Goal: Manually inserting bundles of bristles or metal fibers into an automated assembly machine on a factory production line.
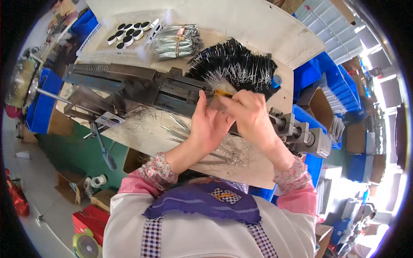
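My left hand [208, 124] is at the near side of a dark metal machine [167, 90], palm up, its thumb raised and its fingers reaching toward the right hand. Its fingers look spread, with nothing plainly in them. Close against its fingertips, my right hand [251, 116] is closed, fingers curled down; what it pinches, if anything, is hidden. A small yellow part [223, 92] shows just beyond the hands. Behind them lies a heap of black-bristled wire brushes [236, 64] with looped wire ends. Loose thin wires [178, 129] lie beside my left wrist.
Banded bundles of silver wire [178, 41] lie at the back, next to a clear tray [92, 49] with black-topped white rolls [128, 40]. A metal motor-like unit [312, 139] stands at the right. Blue bins [307, 73] flank the table [262, 167].
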`<state>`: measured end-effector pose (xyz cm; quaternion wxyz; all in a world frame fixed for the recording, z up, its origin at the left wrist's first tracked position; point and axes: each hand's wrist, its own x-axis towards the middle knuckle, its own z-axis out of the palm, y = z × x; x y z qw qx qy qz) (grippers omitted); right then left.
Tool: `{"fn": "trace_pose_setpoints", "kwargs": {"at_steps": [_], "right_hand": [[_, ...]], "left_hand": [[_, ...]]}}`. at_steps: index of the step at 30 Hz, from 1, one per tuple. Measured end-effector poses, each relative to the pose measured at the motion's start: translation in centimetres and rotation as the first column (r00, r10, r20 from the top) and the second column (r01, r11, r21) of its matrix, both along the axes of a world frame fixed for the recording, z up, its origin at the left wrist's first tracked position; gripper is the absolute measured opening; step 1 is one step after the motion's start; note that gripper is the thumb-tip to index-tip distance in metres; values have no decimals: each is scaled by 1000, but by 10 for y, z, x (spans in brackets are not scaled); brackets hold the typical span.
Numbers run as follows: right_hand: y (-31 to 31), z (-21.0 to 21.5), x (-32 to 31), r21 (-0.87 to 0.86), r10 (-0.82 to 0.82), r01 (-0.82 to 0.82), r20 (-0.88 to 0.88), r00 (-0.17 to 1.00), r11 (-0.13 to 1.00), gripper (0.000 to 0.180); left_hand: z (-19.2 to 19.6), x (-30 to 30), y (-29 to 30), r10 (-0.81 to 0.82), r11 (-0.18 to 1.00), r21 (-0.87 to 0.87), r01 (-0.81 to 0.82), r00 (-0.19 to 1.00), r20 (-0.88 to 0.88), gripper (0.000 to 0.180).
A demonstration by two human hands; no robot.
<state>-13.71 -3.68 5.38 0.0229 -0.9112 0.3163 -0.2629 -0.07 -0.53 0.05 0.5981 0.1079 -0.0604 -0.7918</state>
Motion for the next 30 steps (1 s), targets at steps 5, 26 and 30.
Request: {"fn": "trace_pose_setpoints", "kwargs": {"at_steps": [5, 26, 30], "right_hand": [[-36, 5, -23, 269, -127, 82, 154, 980, 960, 13], [-17, 2, -11, -96, 101, -96, 43, 994, 991, 17], [-41, 5, -15, 272, -40, -1, 146, 989, 962, 16]], "left_hand": [[-4, -2, 9, 62, 997, 53, -64, 998, 28, 65], [-38, 1, -6, -10, 988, -153, -4, 996, -93, 63], [-2, -1, 10, 92, 994, 41, -98, 986, 139, 61]]}}
